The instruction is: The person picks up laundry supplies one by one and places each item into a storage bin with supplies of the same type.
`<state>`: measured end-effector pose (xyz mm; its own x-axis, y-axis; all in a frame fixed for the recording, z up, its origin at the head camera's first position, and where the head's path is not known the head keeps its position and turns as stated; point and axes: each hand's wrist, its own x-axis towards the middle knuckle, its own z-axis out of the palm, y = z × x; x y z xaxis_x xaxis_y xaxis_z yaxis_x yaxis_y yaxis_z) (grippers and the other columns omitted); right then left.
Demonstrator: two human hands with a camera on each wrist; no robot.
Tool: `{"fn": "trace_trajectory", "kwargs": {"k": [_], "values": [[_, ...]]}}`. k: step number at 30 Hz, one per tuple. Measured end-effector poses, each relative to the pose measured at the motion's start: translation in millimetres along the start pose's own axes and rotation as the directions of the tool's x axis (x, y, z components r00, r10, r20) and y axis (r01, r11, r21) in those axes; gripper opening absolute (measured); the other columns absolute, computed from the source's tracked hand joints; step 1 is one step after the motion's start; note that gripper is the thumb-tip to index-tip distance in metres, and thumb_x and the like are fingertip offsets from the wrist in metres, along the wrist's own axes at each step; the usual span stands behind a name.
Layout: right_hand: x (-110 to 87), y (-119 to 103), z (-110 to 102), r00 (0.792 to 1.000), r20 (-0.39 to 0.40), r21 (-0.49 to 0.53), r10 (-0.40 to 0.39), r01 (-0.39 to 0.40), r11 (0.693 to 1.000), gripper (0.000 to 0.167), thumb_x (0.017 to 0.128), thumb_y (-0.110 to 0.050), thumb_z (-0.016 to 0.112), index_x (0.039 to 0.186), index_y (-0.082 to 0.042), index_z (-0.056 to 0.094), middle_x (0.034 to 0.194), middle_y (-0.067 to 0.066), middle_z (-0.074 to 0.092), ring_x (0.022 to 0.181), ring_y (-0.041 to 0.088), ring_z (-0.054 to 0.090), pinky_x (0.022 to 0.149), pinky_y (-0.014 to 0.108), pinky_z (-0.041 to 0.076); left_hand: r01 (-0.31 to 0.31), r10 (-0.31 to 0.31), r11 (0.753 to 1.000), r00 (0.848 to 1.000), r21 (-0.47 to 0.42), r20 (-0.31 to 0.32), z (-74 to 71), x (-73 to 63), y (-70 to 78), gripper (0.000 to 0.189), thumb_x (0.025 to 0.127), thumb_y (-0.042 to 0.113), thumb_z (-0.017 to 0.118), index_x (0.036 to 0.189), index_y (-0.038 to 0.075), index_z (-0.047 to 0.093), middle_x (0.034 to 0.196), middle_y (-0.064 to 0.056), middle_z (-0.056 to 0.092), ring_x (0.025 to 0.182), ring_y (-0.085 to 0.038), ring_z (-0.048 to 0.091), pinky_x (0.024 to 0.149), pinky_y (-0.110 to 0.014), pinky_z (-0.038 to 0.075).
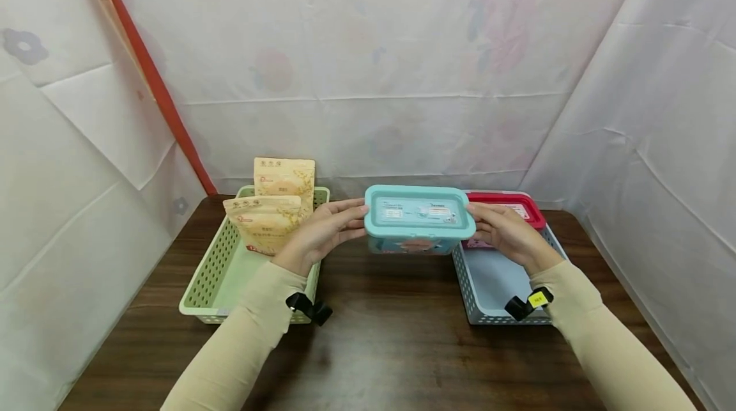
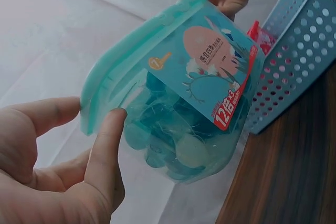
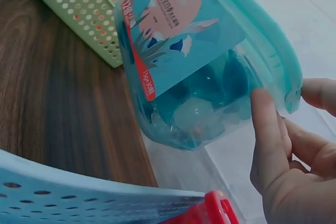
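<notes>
A clear tub of teal laundry pods (image 1: 420, 213) with a turquoise lid is held level above the table, between my two hands. My left hand (image 1: 324, 232) pinches its left end, thumb and fingers at the lid's edge, as the left wrist view also shows. At the opposite end my right hand (image 1: 506, 235) pinches the lid and side, with the fingertips (image 3: 262, 100) against the clear wall. Blue and pale pods (image 2: 191, 150) show through the plastic below the printed label. Behind my right hand, a red-lidded tub (image 1: 535, 211) sits in the blue basket (image 1: 468, 296), partly covered from view.
At the left stands a green perforated basket (image 1: 198, 289) with two yellow pouches upright in it, a rear pouch (image 1: 284, 171) and a front pouch (image 1: 261, 219). The dark wooden table (image 1: 391, 347) lies between the baskets. White sheeting (image 1: 345, 46) encloses the back and sides.
</notes>
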<state>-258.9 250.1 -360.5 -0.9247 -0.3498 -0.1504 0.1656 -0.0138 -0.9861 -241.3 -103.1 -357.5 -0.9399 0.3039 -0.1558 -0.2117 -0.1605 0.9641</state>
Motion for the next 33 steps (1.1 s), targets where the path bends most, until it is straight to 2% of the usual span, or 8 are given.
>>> {"fn": "trace_trajectory", "kwargs": {"k": [2,5,9,16,25,33], "values": [[-1.9,0,-2,1.000,-0.001,0.028,-0.007,0.007,1.000,0.022,0.105,-0.025,0.057,0.116,-0.016,0.073,0.109,0.001,0.071,0.095,0.013,0.067,0.084,0.029,0.057,-0.010,0.010,1.000,1.000,-0.023,0.013,2.6,2.1,-1.2,0.050,0.100,0.014,0.064,0.145,-0.002,0.048,0.125,-0.020,0.063,0.101,-0.022,0.067,0.096,-0.039,0.053],[-6.9,-2,-9,1.000,0.002,0.060,-0.019,0.018,0.998,0.022,0.105,-0.023,0.056,0.108,-0.020,0.077,0.107,0.000,0.072,0.094,0.012,0.067,0.082,0.027,0.058,-0.022,0.023,0.999,0.999,-0.040,0.025,11.6,4.8,-1.0,0.050,0.100,0.013,0.064,0.145,-0.001,0.049,0.126,-0.020,0.063,0.102,-0.022,0.068,0.093,-0.037,0.054],[-13.5,-5,-20,1.000,-0.011,0.064,-0.025,0.026,0.998,0.024,0.106,-0.022,0.054,0.105,-0.020,0.078,0.104,-0.002,0.072,0.092,0.010,0.066,0.079,0.026,0.058,-0.024,0.027,0.998,0.999,-0.065,0.046,24.1,10.0,-0.9,0.049,0.100,0.012,0.064,0.144,-0.001,0.050,0.127,-0.020,0.063,0.103,-0.022,0.068,0.093,-0.036,0.055],[-28.2,-12,-38,0.996,-0.085,0.079,-0.013,0.020,0.997,0.024,0.105,-0.023,0.057,0.098,-0.017,0.080,0.101,-0.003,0.071,0.090,0.009,0.066,0.077,0.024,0.057,-0.031,0.039,0.996,0.994,-0.081,0.099,47.4,18.7,0.6,0.048,0.100,0.010,0.063,0.145,0.000,0.049,0.131,-0.019,0.060,0.106,-0.024,0.066,0.093,-0.036,0.054],[-47.8,-16,-62,0.995,-0.097,0.068,-0.034,0.040,0.997,0.026,0.106,-0.022,0.053,0.102,-0.018,0.079,0.101,-0.002,0.067,0.087,0.009,0.064,0.075,0.023,0.056,-0.028,0.041,0.995,0.989,-0.091,0.145,73.5,29.5,0.7,0.049,0.100,0.010,0.064,0.146,0.000,0.048,0.132,-0.017,0.060,0.107,-0.023,0.065,0.093,-0.035,0.054],[-54.5,-15,-72,0.993,-0.104,0.025,-0.054,0.057,0.998,0.028,0.107,-0.021,0.053,0.100,-0.017,0.080,0.094,-0.002,0.070,0.080,0.009,0.065,0.067,0.023,0.056,-0.023,0.037,0.996,0.987,-0.089,0.154,83.7,33.8,-1.8,0.050,0.100,0.010,0.064,0.146,-0.001,0.048,0.131,-0.018,0.060,0.104,-0.023,0.066,0.092,-0.036,0.055]]}}
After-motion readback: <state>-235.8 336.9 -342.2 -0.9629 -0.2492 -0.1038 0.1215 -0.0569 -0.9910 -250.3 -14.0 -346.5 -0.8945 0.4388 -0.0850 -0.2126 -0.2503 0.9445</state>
